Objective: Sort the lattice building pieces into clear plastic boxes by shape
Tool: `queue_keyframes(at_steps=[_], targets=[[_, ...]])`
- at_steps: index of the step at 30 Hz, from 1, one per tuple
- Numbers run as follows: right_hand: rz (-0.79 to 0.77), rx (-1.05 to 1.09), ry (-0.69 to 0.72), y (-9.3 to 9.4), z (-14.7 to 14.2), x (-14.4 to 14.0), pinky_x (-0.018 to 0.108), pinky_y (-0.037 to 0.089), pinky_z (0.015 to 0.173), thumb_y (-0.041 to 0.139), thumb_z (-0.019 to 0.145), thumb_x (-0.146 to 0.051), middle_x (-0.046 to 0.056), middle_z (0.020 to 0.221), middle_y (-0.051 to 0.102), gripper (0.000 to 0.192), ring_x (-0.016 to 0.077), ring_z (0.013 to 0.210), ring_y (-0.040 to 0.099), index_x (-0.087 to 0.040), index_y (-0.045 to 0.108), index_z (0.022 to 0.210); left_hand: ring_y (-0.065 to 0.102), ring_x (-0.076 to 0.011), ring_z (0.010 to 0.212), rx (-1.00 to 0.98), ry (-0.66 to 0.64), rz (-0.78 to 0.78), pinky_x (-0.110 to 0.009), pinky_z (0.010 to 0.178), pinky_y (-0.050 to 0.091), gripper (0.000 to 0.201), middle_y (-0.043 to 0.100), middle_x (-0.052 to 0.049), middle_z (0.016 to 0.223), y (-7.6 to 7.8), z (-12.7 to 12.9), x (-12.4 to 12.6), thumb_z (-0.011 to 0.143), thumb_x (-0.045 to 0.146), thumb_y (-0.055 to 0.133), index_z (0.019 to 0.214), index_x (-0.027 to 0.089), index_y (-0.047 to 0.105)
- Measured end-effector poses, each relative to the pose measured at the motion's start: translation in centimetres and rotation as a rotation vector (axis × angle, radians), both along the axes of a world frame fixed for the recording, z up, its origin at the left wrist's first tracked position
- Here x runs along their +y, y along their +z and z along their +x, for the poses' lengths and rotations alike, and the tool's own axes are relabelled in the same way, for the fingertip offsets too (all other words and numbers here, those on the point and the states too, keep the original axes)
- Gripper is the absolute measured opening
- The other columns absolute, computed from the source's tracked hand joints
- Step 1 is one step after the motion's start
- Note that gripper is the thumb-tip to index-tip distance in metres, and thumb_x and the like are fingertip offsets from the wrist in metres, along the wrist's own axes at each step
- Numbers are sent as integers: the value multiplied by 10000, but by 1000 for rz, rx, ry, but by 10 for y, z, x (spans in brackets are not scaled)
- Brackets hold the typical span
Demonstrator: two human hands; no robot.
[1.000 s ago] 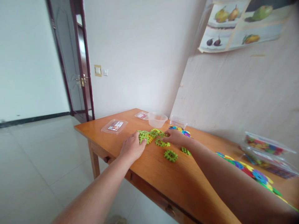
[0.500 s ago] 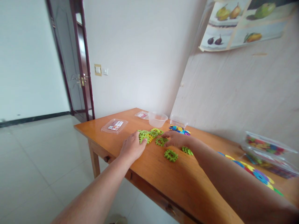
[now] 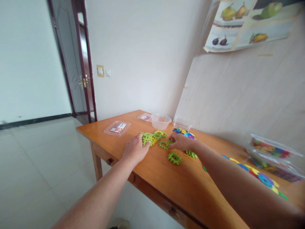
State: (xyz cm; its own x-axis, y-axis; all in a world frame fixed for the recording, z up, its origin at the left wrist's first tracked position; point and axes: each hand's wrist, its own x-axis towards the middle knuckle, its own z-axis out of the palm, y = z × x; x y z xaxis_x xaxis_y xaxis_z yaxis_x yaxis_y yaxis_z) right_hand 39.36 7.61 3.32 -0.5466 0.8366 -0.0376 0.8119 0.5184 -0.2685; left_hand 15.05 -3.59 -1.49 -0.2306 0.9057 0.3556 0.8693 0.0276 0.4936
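Note:
On the wooden table (image 3: 181, 187) my left hand (image 3: 135, 149) rests with its fingertips on a joined cluster of green and yellow toothed plastic tiles (image 3: 152, 136). My right hand (image 3: 181, 142) pinches a single green tile (image 3: 164, 144) just right of that cluster. Another loose green tile (image 3: 174, 157) lies in front of my right hand, and a smaller green piece (image 3: 191, 154) sits beside my right wrist. A small heap of mixed-colour tiles (image 3: 184, 132) lies just behind my right hand.
A clear plastic bowl (image 3: 160, 121) and two clear lids (image 3: 117, 128) stand toward the table's far end. Clear boxes of coloured pieces (image 3: 271, 152) and a row of coloured tiles (image 3: 259, 178) lie at right along the wall. A door (image 3: 82, 63) is at left.
My right hand has drawn back slightly toward me with the single green tile, away from the cluster. My left hand has stayed on the cluster.

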Motion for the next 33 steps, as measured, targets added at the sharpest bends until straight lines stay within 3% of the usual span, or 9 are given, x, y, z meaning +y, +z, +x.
queue_keyframes(at_steps=[9,14,19,24,29,33], targets=[[97,-158,-99,16,13,-58,294,407,633,636,758,-582,77,969,724,486,247,845,650,-241,670,1102,582,-273,1160,-2,9,-23,-361,927,414,517,610,-145,1295,3,1,-1,916,525,437,1317,201,482],[124,-213,-40,13,11,-81,300,386,628,621,774,-575,85,973,722,398,251,846,644,-230,682,963,589,-257,1149,6,8,-13,-343,931,413,506,615,-137,1290,-1,0,2,917,521,443,1309,204,485],[82,-113,-76,19,11,-72,287,395,632,567,779,-702,77,998,727,568,237,855,656,-243,670,1097,577,-273,1168,7,3,6,-366,944,411,510,614,-148,1289,-3,-1,3,916,522,437,1299,190,489],[156,-94,-87,22,-5,-46,277,418,656,557,856,-529,66,972,732,397,215,851,661,-216,701,1054,581,-264,1170,12,11,-21,-351,931,420,506,610,-146,1297,0,-1,1,918,520,438,1304,197,489],[144,-109,-2,11,-30,-28,280,459,779,635,799,-510,90,1144,709,490,251,988,654,-206,680,1181,596,-271,1144,13,12,-33,-359,909,433,481,619,-142,1283,4,0,-1,917,514,439,1279,204,504],[123,-140,35,5,-43,-22,279,455,770,673,764,-399,53,1059,738,346,244,932,666,-255,735,1072,600,-265,1135,17,4,-22,-352,888,441,458,618,-137,1287,4,0,-1,918,505,441,1258,208,515]])
